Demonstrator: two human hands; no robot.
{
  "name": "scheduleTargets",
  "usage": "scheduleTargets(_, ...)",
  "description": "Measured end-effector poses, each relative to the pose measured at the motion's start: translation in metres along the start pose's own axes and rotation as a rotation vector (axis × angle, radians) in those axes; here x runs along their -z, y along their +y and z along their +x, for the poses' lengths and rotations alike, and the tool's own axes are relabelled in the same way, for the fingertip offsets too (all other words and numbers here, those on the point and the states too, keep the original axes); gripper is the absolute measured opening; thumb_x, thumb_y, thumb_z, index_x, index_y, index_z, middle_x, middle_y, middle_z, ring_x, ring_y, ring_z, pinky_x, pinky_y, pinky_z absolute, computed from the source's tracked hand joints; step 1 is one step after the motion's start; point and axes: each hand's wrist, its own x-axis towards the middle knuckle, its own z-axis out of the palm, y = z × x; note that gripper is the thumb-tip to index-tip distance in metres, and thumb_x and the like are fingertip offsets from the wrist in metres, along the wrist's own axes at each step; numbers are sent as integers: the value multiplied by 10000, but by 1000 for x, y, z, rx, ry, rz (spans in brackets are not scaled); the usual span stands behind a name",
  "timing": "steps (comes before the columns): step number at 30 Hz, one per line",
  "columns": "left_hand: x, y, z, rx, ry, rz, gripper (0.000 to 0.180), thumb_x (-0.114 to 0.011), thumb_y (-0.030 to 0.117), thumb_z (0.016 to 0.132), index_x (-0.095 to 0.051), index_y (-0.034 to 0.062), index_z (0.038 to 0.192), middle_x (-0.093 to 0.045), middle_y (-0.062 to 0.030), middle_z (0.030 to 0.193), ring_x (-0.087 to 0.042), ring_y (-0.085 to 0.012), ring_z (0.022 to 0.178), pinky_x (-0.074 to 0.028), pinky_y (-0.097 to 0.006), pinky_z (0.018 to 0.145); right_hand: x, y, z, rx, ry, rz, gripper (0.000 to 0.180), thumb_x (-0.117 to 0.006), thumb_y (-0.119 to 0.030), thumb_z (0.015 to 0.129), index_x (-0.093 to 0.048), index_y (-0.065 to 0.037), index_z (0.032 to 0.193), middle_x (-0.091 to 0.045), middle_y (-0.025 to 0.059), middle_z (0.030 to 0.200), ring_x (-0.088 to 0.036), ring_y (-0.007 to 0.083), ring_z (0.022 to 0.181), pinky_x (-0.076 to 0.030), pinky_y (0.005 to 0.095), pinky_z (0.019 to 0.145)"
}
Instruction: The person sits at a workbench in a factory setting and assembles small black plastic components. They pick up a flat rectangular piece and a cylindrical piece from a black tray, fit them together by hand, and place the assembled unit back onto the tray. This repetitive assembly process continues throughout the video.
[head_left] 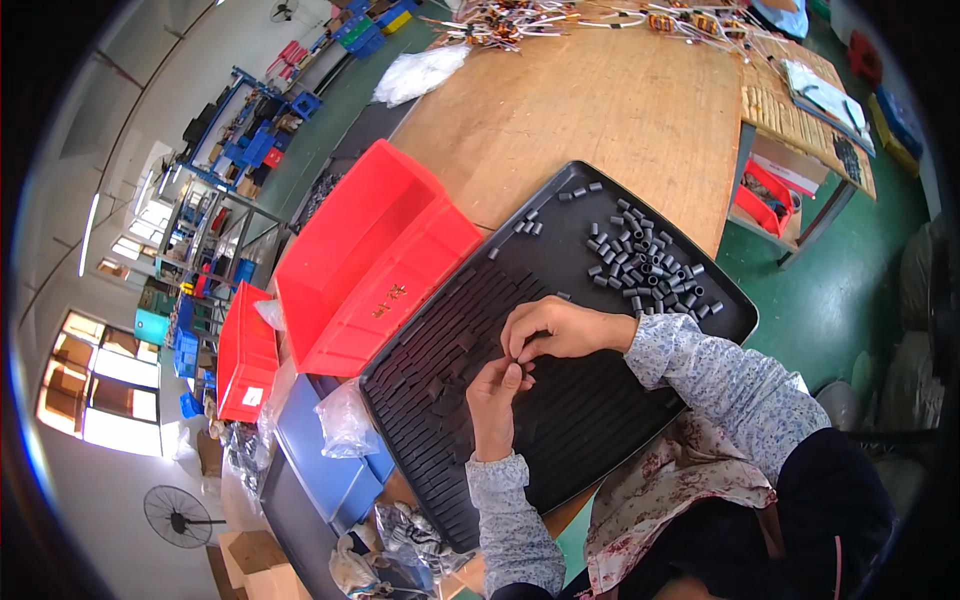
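Many black tubes point(657, 270) lie on a black tray point(737, 312).
Left hand point(494, 398) and right hand point(565, 329) meet, fingertips together; whether they grasp anything, I cannot tell.

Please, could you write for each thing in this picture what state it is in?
Left hand: closed at the fingertips; anything held is hidden.
Right hand: closed at the fingertips, close to the left hand's.
Black tray: loaded, without a lid.
Black tubes: loose, mostly heaped together.
Large red bin: open at the top.
White plastic bag: crumpled.
Clear plastic bag: crumpled.
Cardboard box: appears open.
Fan at lower left: running or stopped, cannot tell.
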Motion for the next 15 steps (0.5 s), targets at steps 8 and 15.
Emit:
scheduleTargets(8,10,-15,33,-546,115,956,460,-685,192,859,-584,28,1277,-552,-164,1340,-433,-375,1314,-321,-441,1114,32,60,25,-472,798,-286,83,-730,-52,798,-676,-10,846,-706,110,779,-693,191,750,-542,313,710)
scheduleTargets(15,13,-18,30,-585,93,963,233,-667,92,841,-679,53,1070,-613,-89,1156,-537,-307,1072,-418,-400,932,35,78,51,-551,423,-857,218,-698,-32,746,-673,-69,960,-689,139,900,-654,332,915,-531,416,814)
